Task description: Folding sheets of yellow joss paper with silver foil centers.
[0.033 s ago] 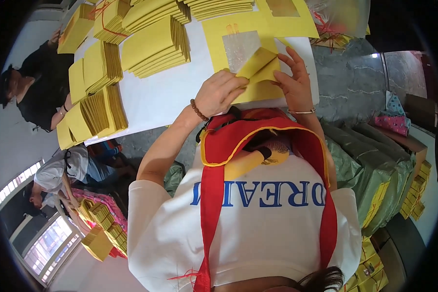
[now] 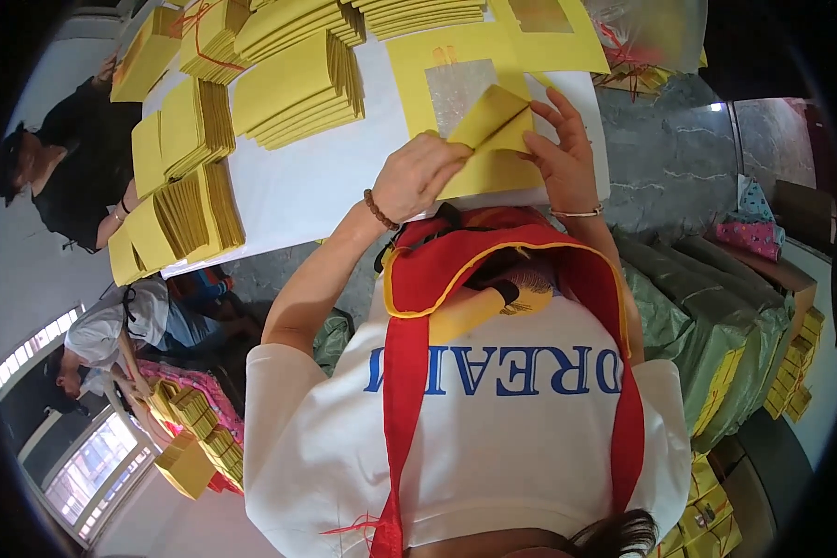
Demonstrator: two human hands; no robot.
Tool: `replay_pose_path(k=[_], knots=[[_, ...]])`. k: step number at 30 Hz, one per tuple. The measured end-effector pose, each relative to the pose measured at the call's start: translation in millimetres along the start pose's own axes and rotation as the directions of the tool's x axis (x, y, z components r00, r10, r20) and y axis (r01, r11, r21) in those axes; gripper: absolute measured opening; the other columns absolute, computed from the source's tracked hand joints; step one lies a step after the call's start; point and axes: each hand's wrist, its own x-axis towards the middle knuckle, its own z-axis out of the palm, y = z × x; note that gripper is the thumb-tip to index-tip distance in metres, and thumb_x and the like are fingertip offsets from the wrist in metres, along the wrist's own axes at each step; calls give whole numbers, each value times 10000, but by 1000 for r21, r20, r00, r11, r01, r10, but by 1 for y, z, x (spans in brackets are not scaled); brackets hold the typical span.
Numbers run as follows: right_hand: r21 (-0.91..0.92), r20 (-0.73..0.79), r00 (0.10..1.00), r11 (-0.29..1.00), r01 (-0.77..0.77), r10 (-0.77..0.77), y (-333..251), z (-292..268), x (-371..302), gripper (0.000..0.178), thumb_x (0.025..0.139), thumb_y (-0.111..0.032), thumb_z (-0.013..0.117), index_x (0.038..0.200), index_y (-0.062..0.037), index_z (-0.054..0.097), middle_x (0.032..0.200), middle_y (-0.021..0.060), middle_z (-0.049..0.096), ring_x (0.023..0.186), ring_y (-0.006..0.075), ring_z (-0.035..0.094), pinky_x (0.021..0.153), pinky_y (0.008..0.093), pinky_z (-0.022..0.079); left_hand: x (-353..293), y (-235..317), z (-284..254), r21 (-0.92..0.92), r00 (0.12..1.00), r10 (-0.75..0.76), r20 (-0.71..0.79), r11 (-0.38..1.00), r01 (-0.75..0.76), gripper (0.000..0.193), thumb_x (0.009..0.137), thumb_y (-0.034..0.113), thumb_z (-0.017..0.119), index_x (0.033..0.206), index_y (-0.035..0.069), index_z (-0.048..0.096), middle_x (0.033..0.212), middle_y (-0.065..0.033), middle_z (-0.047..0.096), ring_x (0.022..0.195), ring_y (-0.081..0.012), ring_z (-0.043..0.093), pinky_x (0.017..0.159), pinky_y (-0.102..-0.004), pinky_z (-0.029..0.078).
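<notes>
Between my hands is a yellow paper sheet, partly folded so that a dark crease runs slantwise across it. My left hand, with a beaded bracelet at the wrist, pinches the fold's left end. At the right corner, my right hand holds the paper between thumb and fingertips, its other fingers spread. Under and behind the fold lies another yellow sheet, bearing a silvery rectangle with orange marks above it. How many layers lie beneath my hands I cannot tell.
Folded yellow paper stacks stand along the left and back of the white table. A person in black is at the left edge; another in white bends farther off. Green wrapped bundles stand at the right.
The fold's left end has shifted very slightly between my hands, and my left fingers have drawn in a little. Everything else looks the same.
</notes>
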Motion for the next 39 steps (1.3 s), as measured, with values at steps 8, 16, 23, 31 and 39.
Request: replay_pose_path(k=[8, 16, 23, 31, 39], knots=[[-446, -65, 994, 894, 54, -92, 19, -30, -8, 528, 854, -137, 564, 1333, -67, 355, 1267, 137, 447, 1112, 204, 462, 922, 315, 384, 0, 2, 11, -370, 882, -352, -314, 901, 228, 270, 858, 43, 506, 1126, 54, 537, 859, -158, 547, 715, -271, 561, 640, -324, 452], [-348, 46, 999, 937, 23, -8, 25, -24, -22, 493, 901, -209, 507, 1326, -2, 366, 1328, 151, 413, 1231, 197, 378, 1007, 297, 296, -1, -4, 1, -102, 994, -103, -33, 990, 99, 430, 806, 79, 585, 1224, 121, 493, 981, -137, 535, 779, -271, 532, 691, -330, 450], [-377, 59, 998, 925, 47, -27, 16, -19, -26, 508, 905, -227, 498, 1333, 4, 350, 1351, 160, 389, 1264, 211, 343, 1033, 304, 255, 0, 8, 5, 121, 993, 37, 113, 991, -50, 683, 656, 217, 729, 1276, 140, 452, 1213, -157, 435, 1000, -323, 451, 862, -392, 375], [-337, 79, 996, 940, 55, -30, 10, -13, -26, 507, 910, -219, 489, 1343, -3, 336, 1365, 144, 374, 1271, 198, 329, 1034, 300, 253, 1, -2, 2, 23, 993, 80, 89, 996, -82, 709, 652, 205, 732, 1292, 149, 431, 1218, -153, 440, 992, -323, 451, 864, -390, 379], [-341, 0, 1000, 940, 1, -1, 8, -15, -23, 487, 923, -221, 456, 1346, -15, 332, 1384, 121, 343, 1266, 195, 320, 1032, 286, 253, -2, -10, 0, -91, 994, 68, 82, 994, -61, 474, 733, 176, 682, 1178, 125, 526, 1121, -139, 494, 945, -300, 475, 807, -364, 420]])
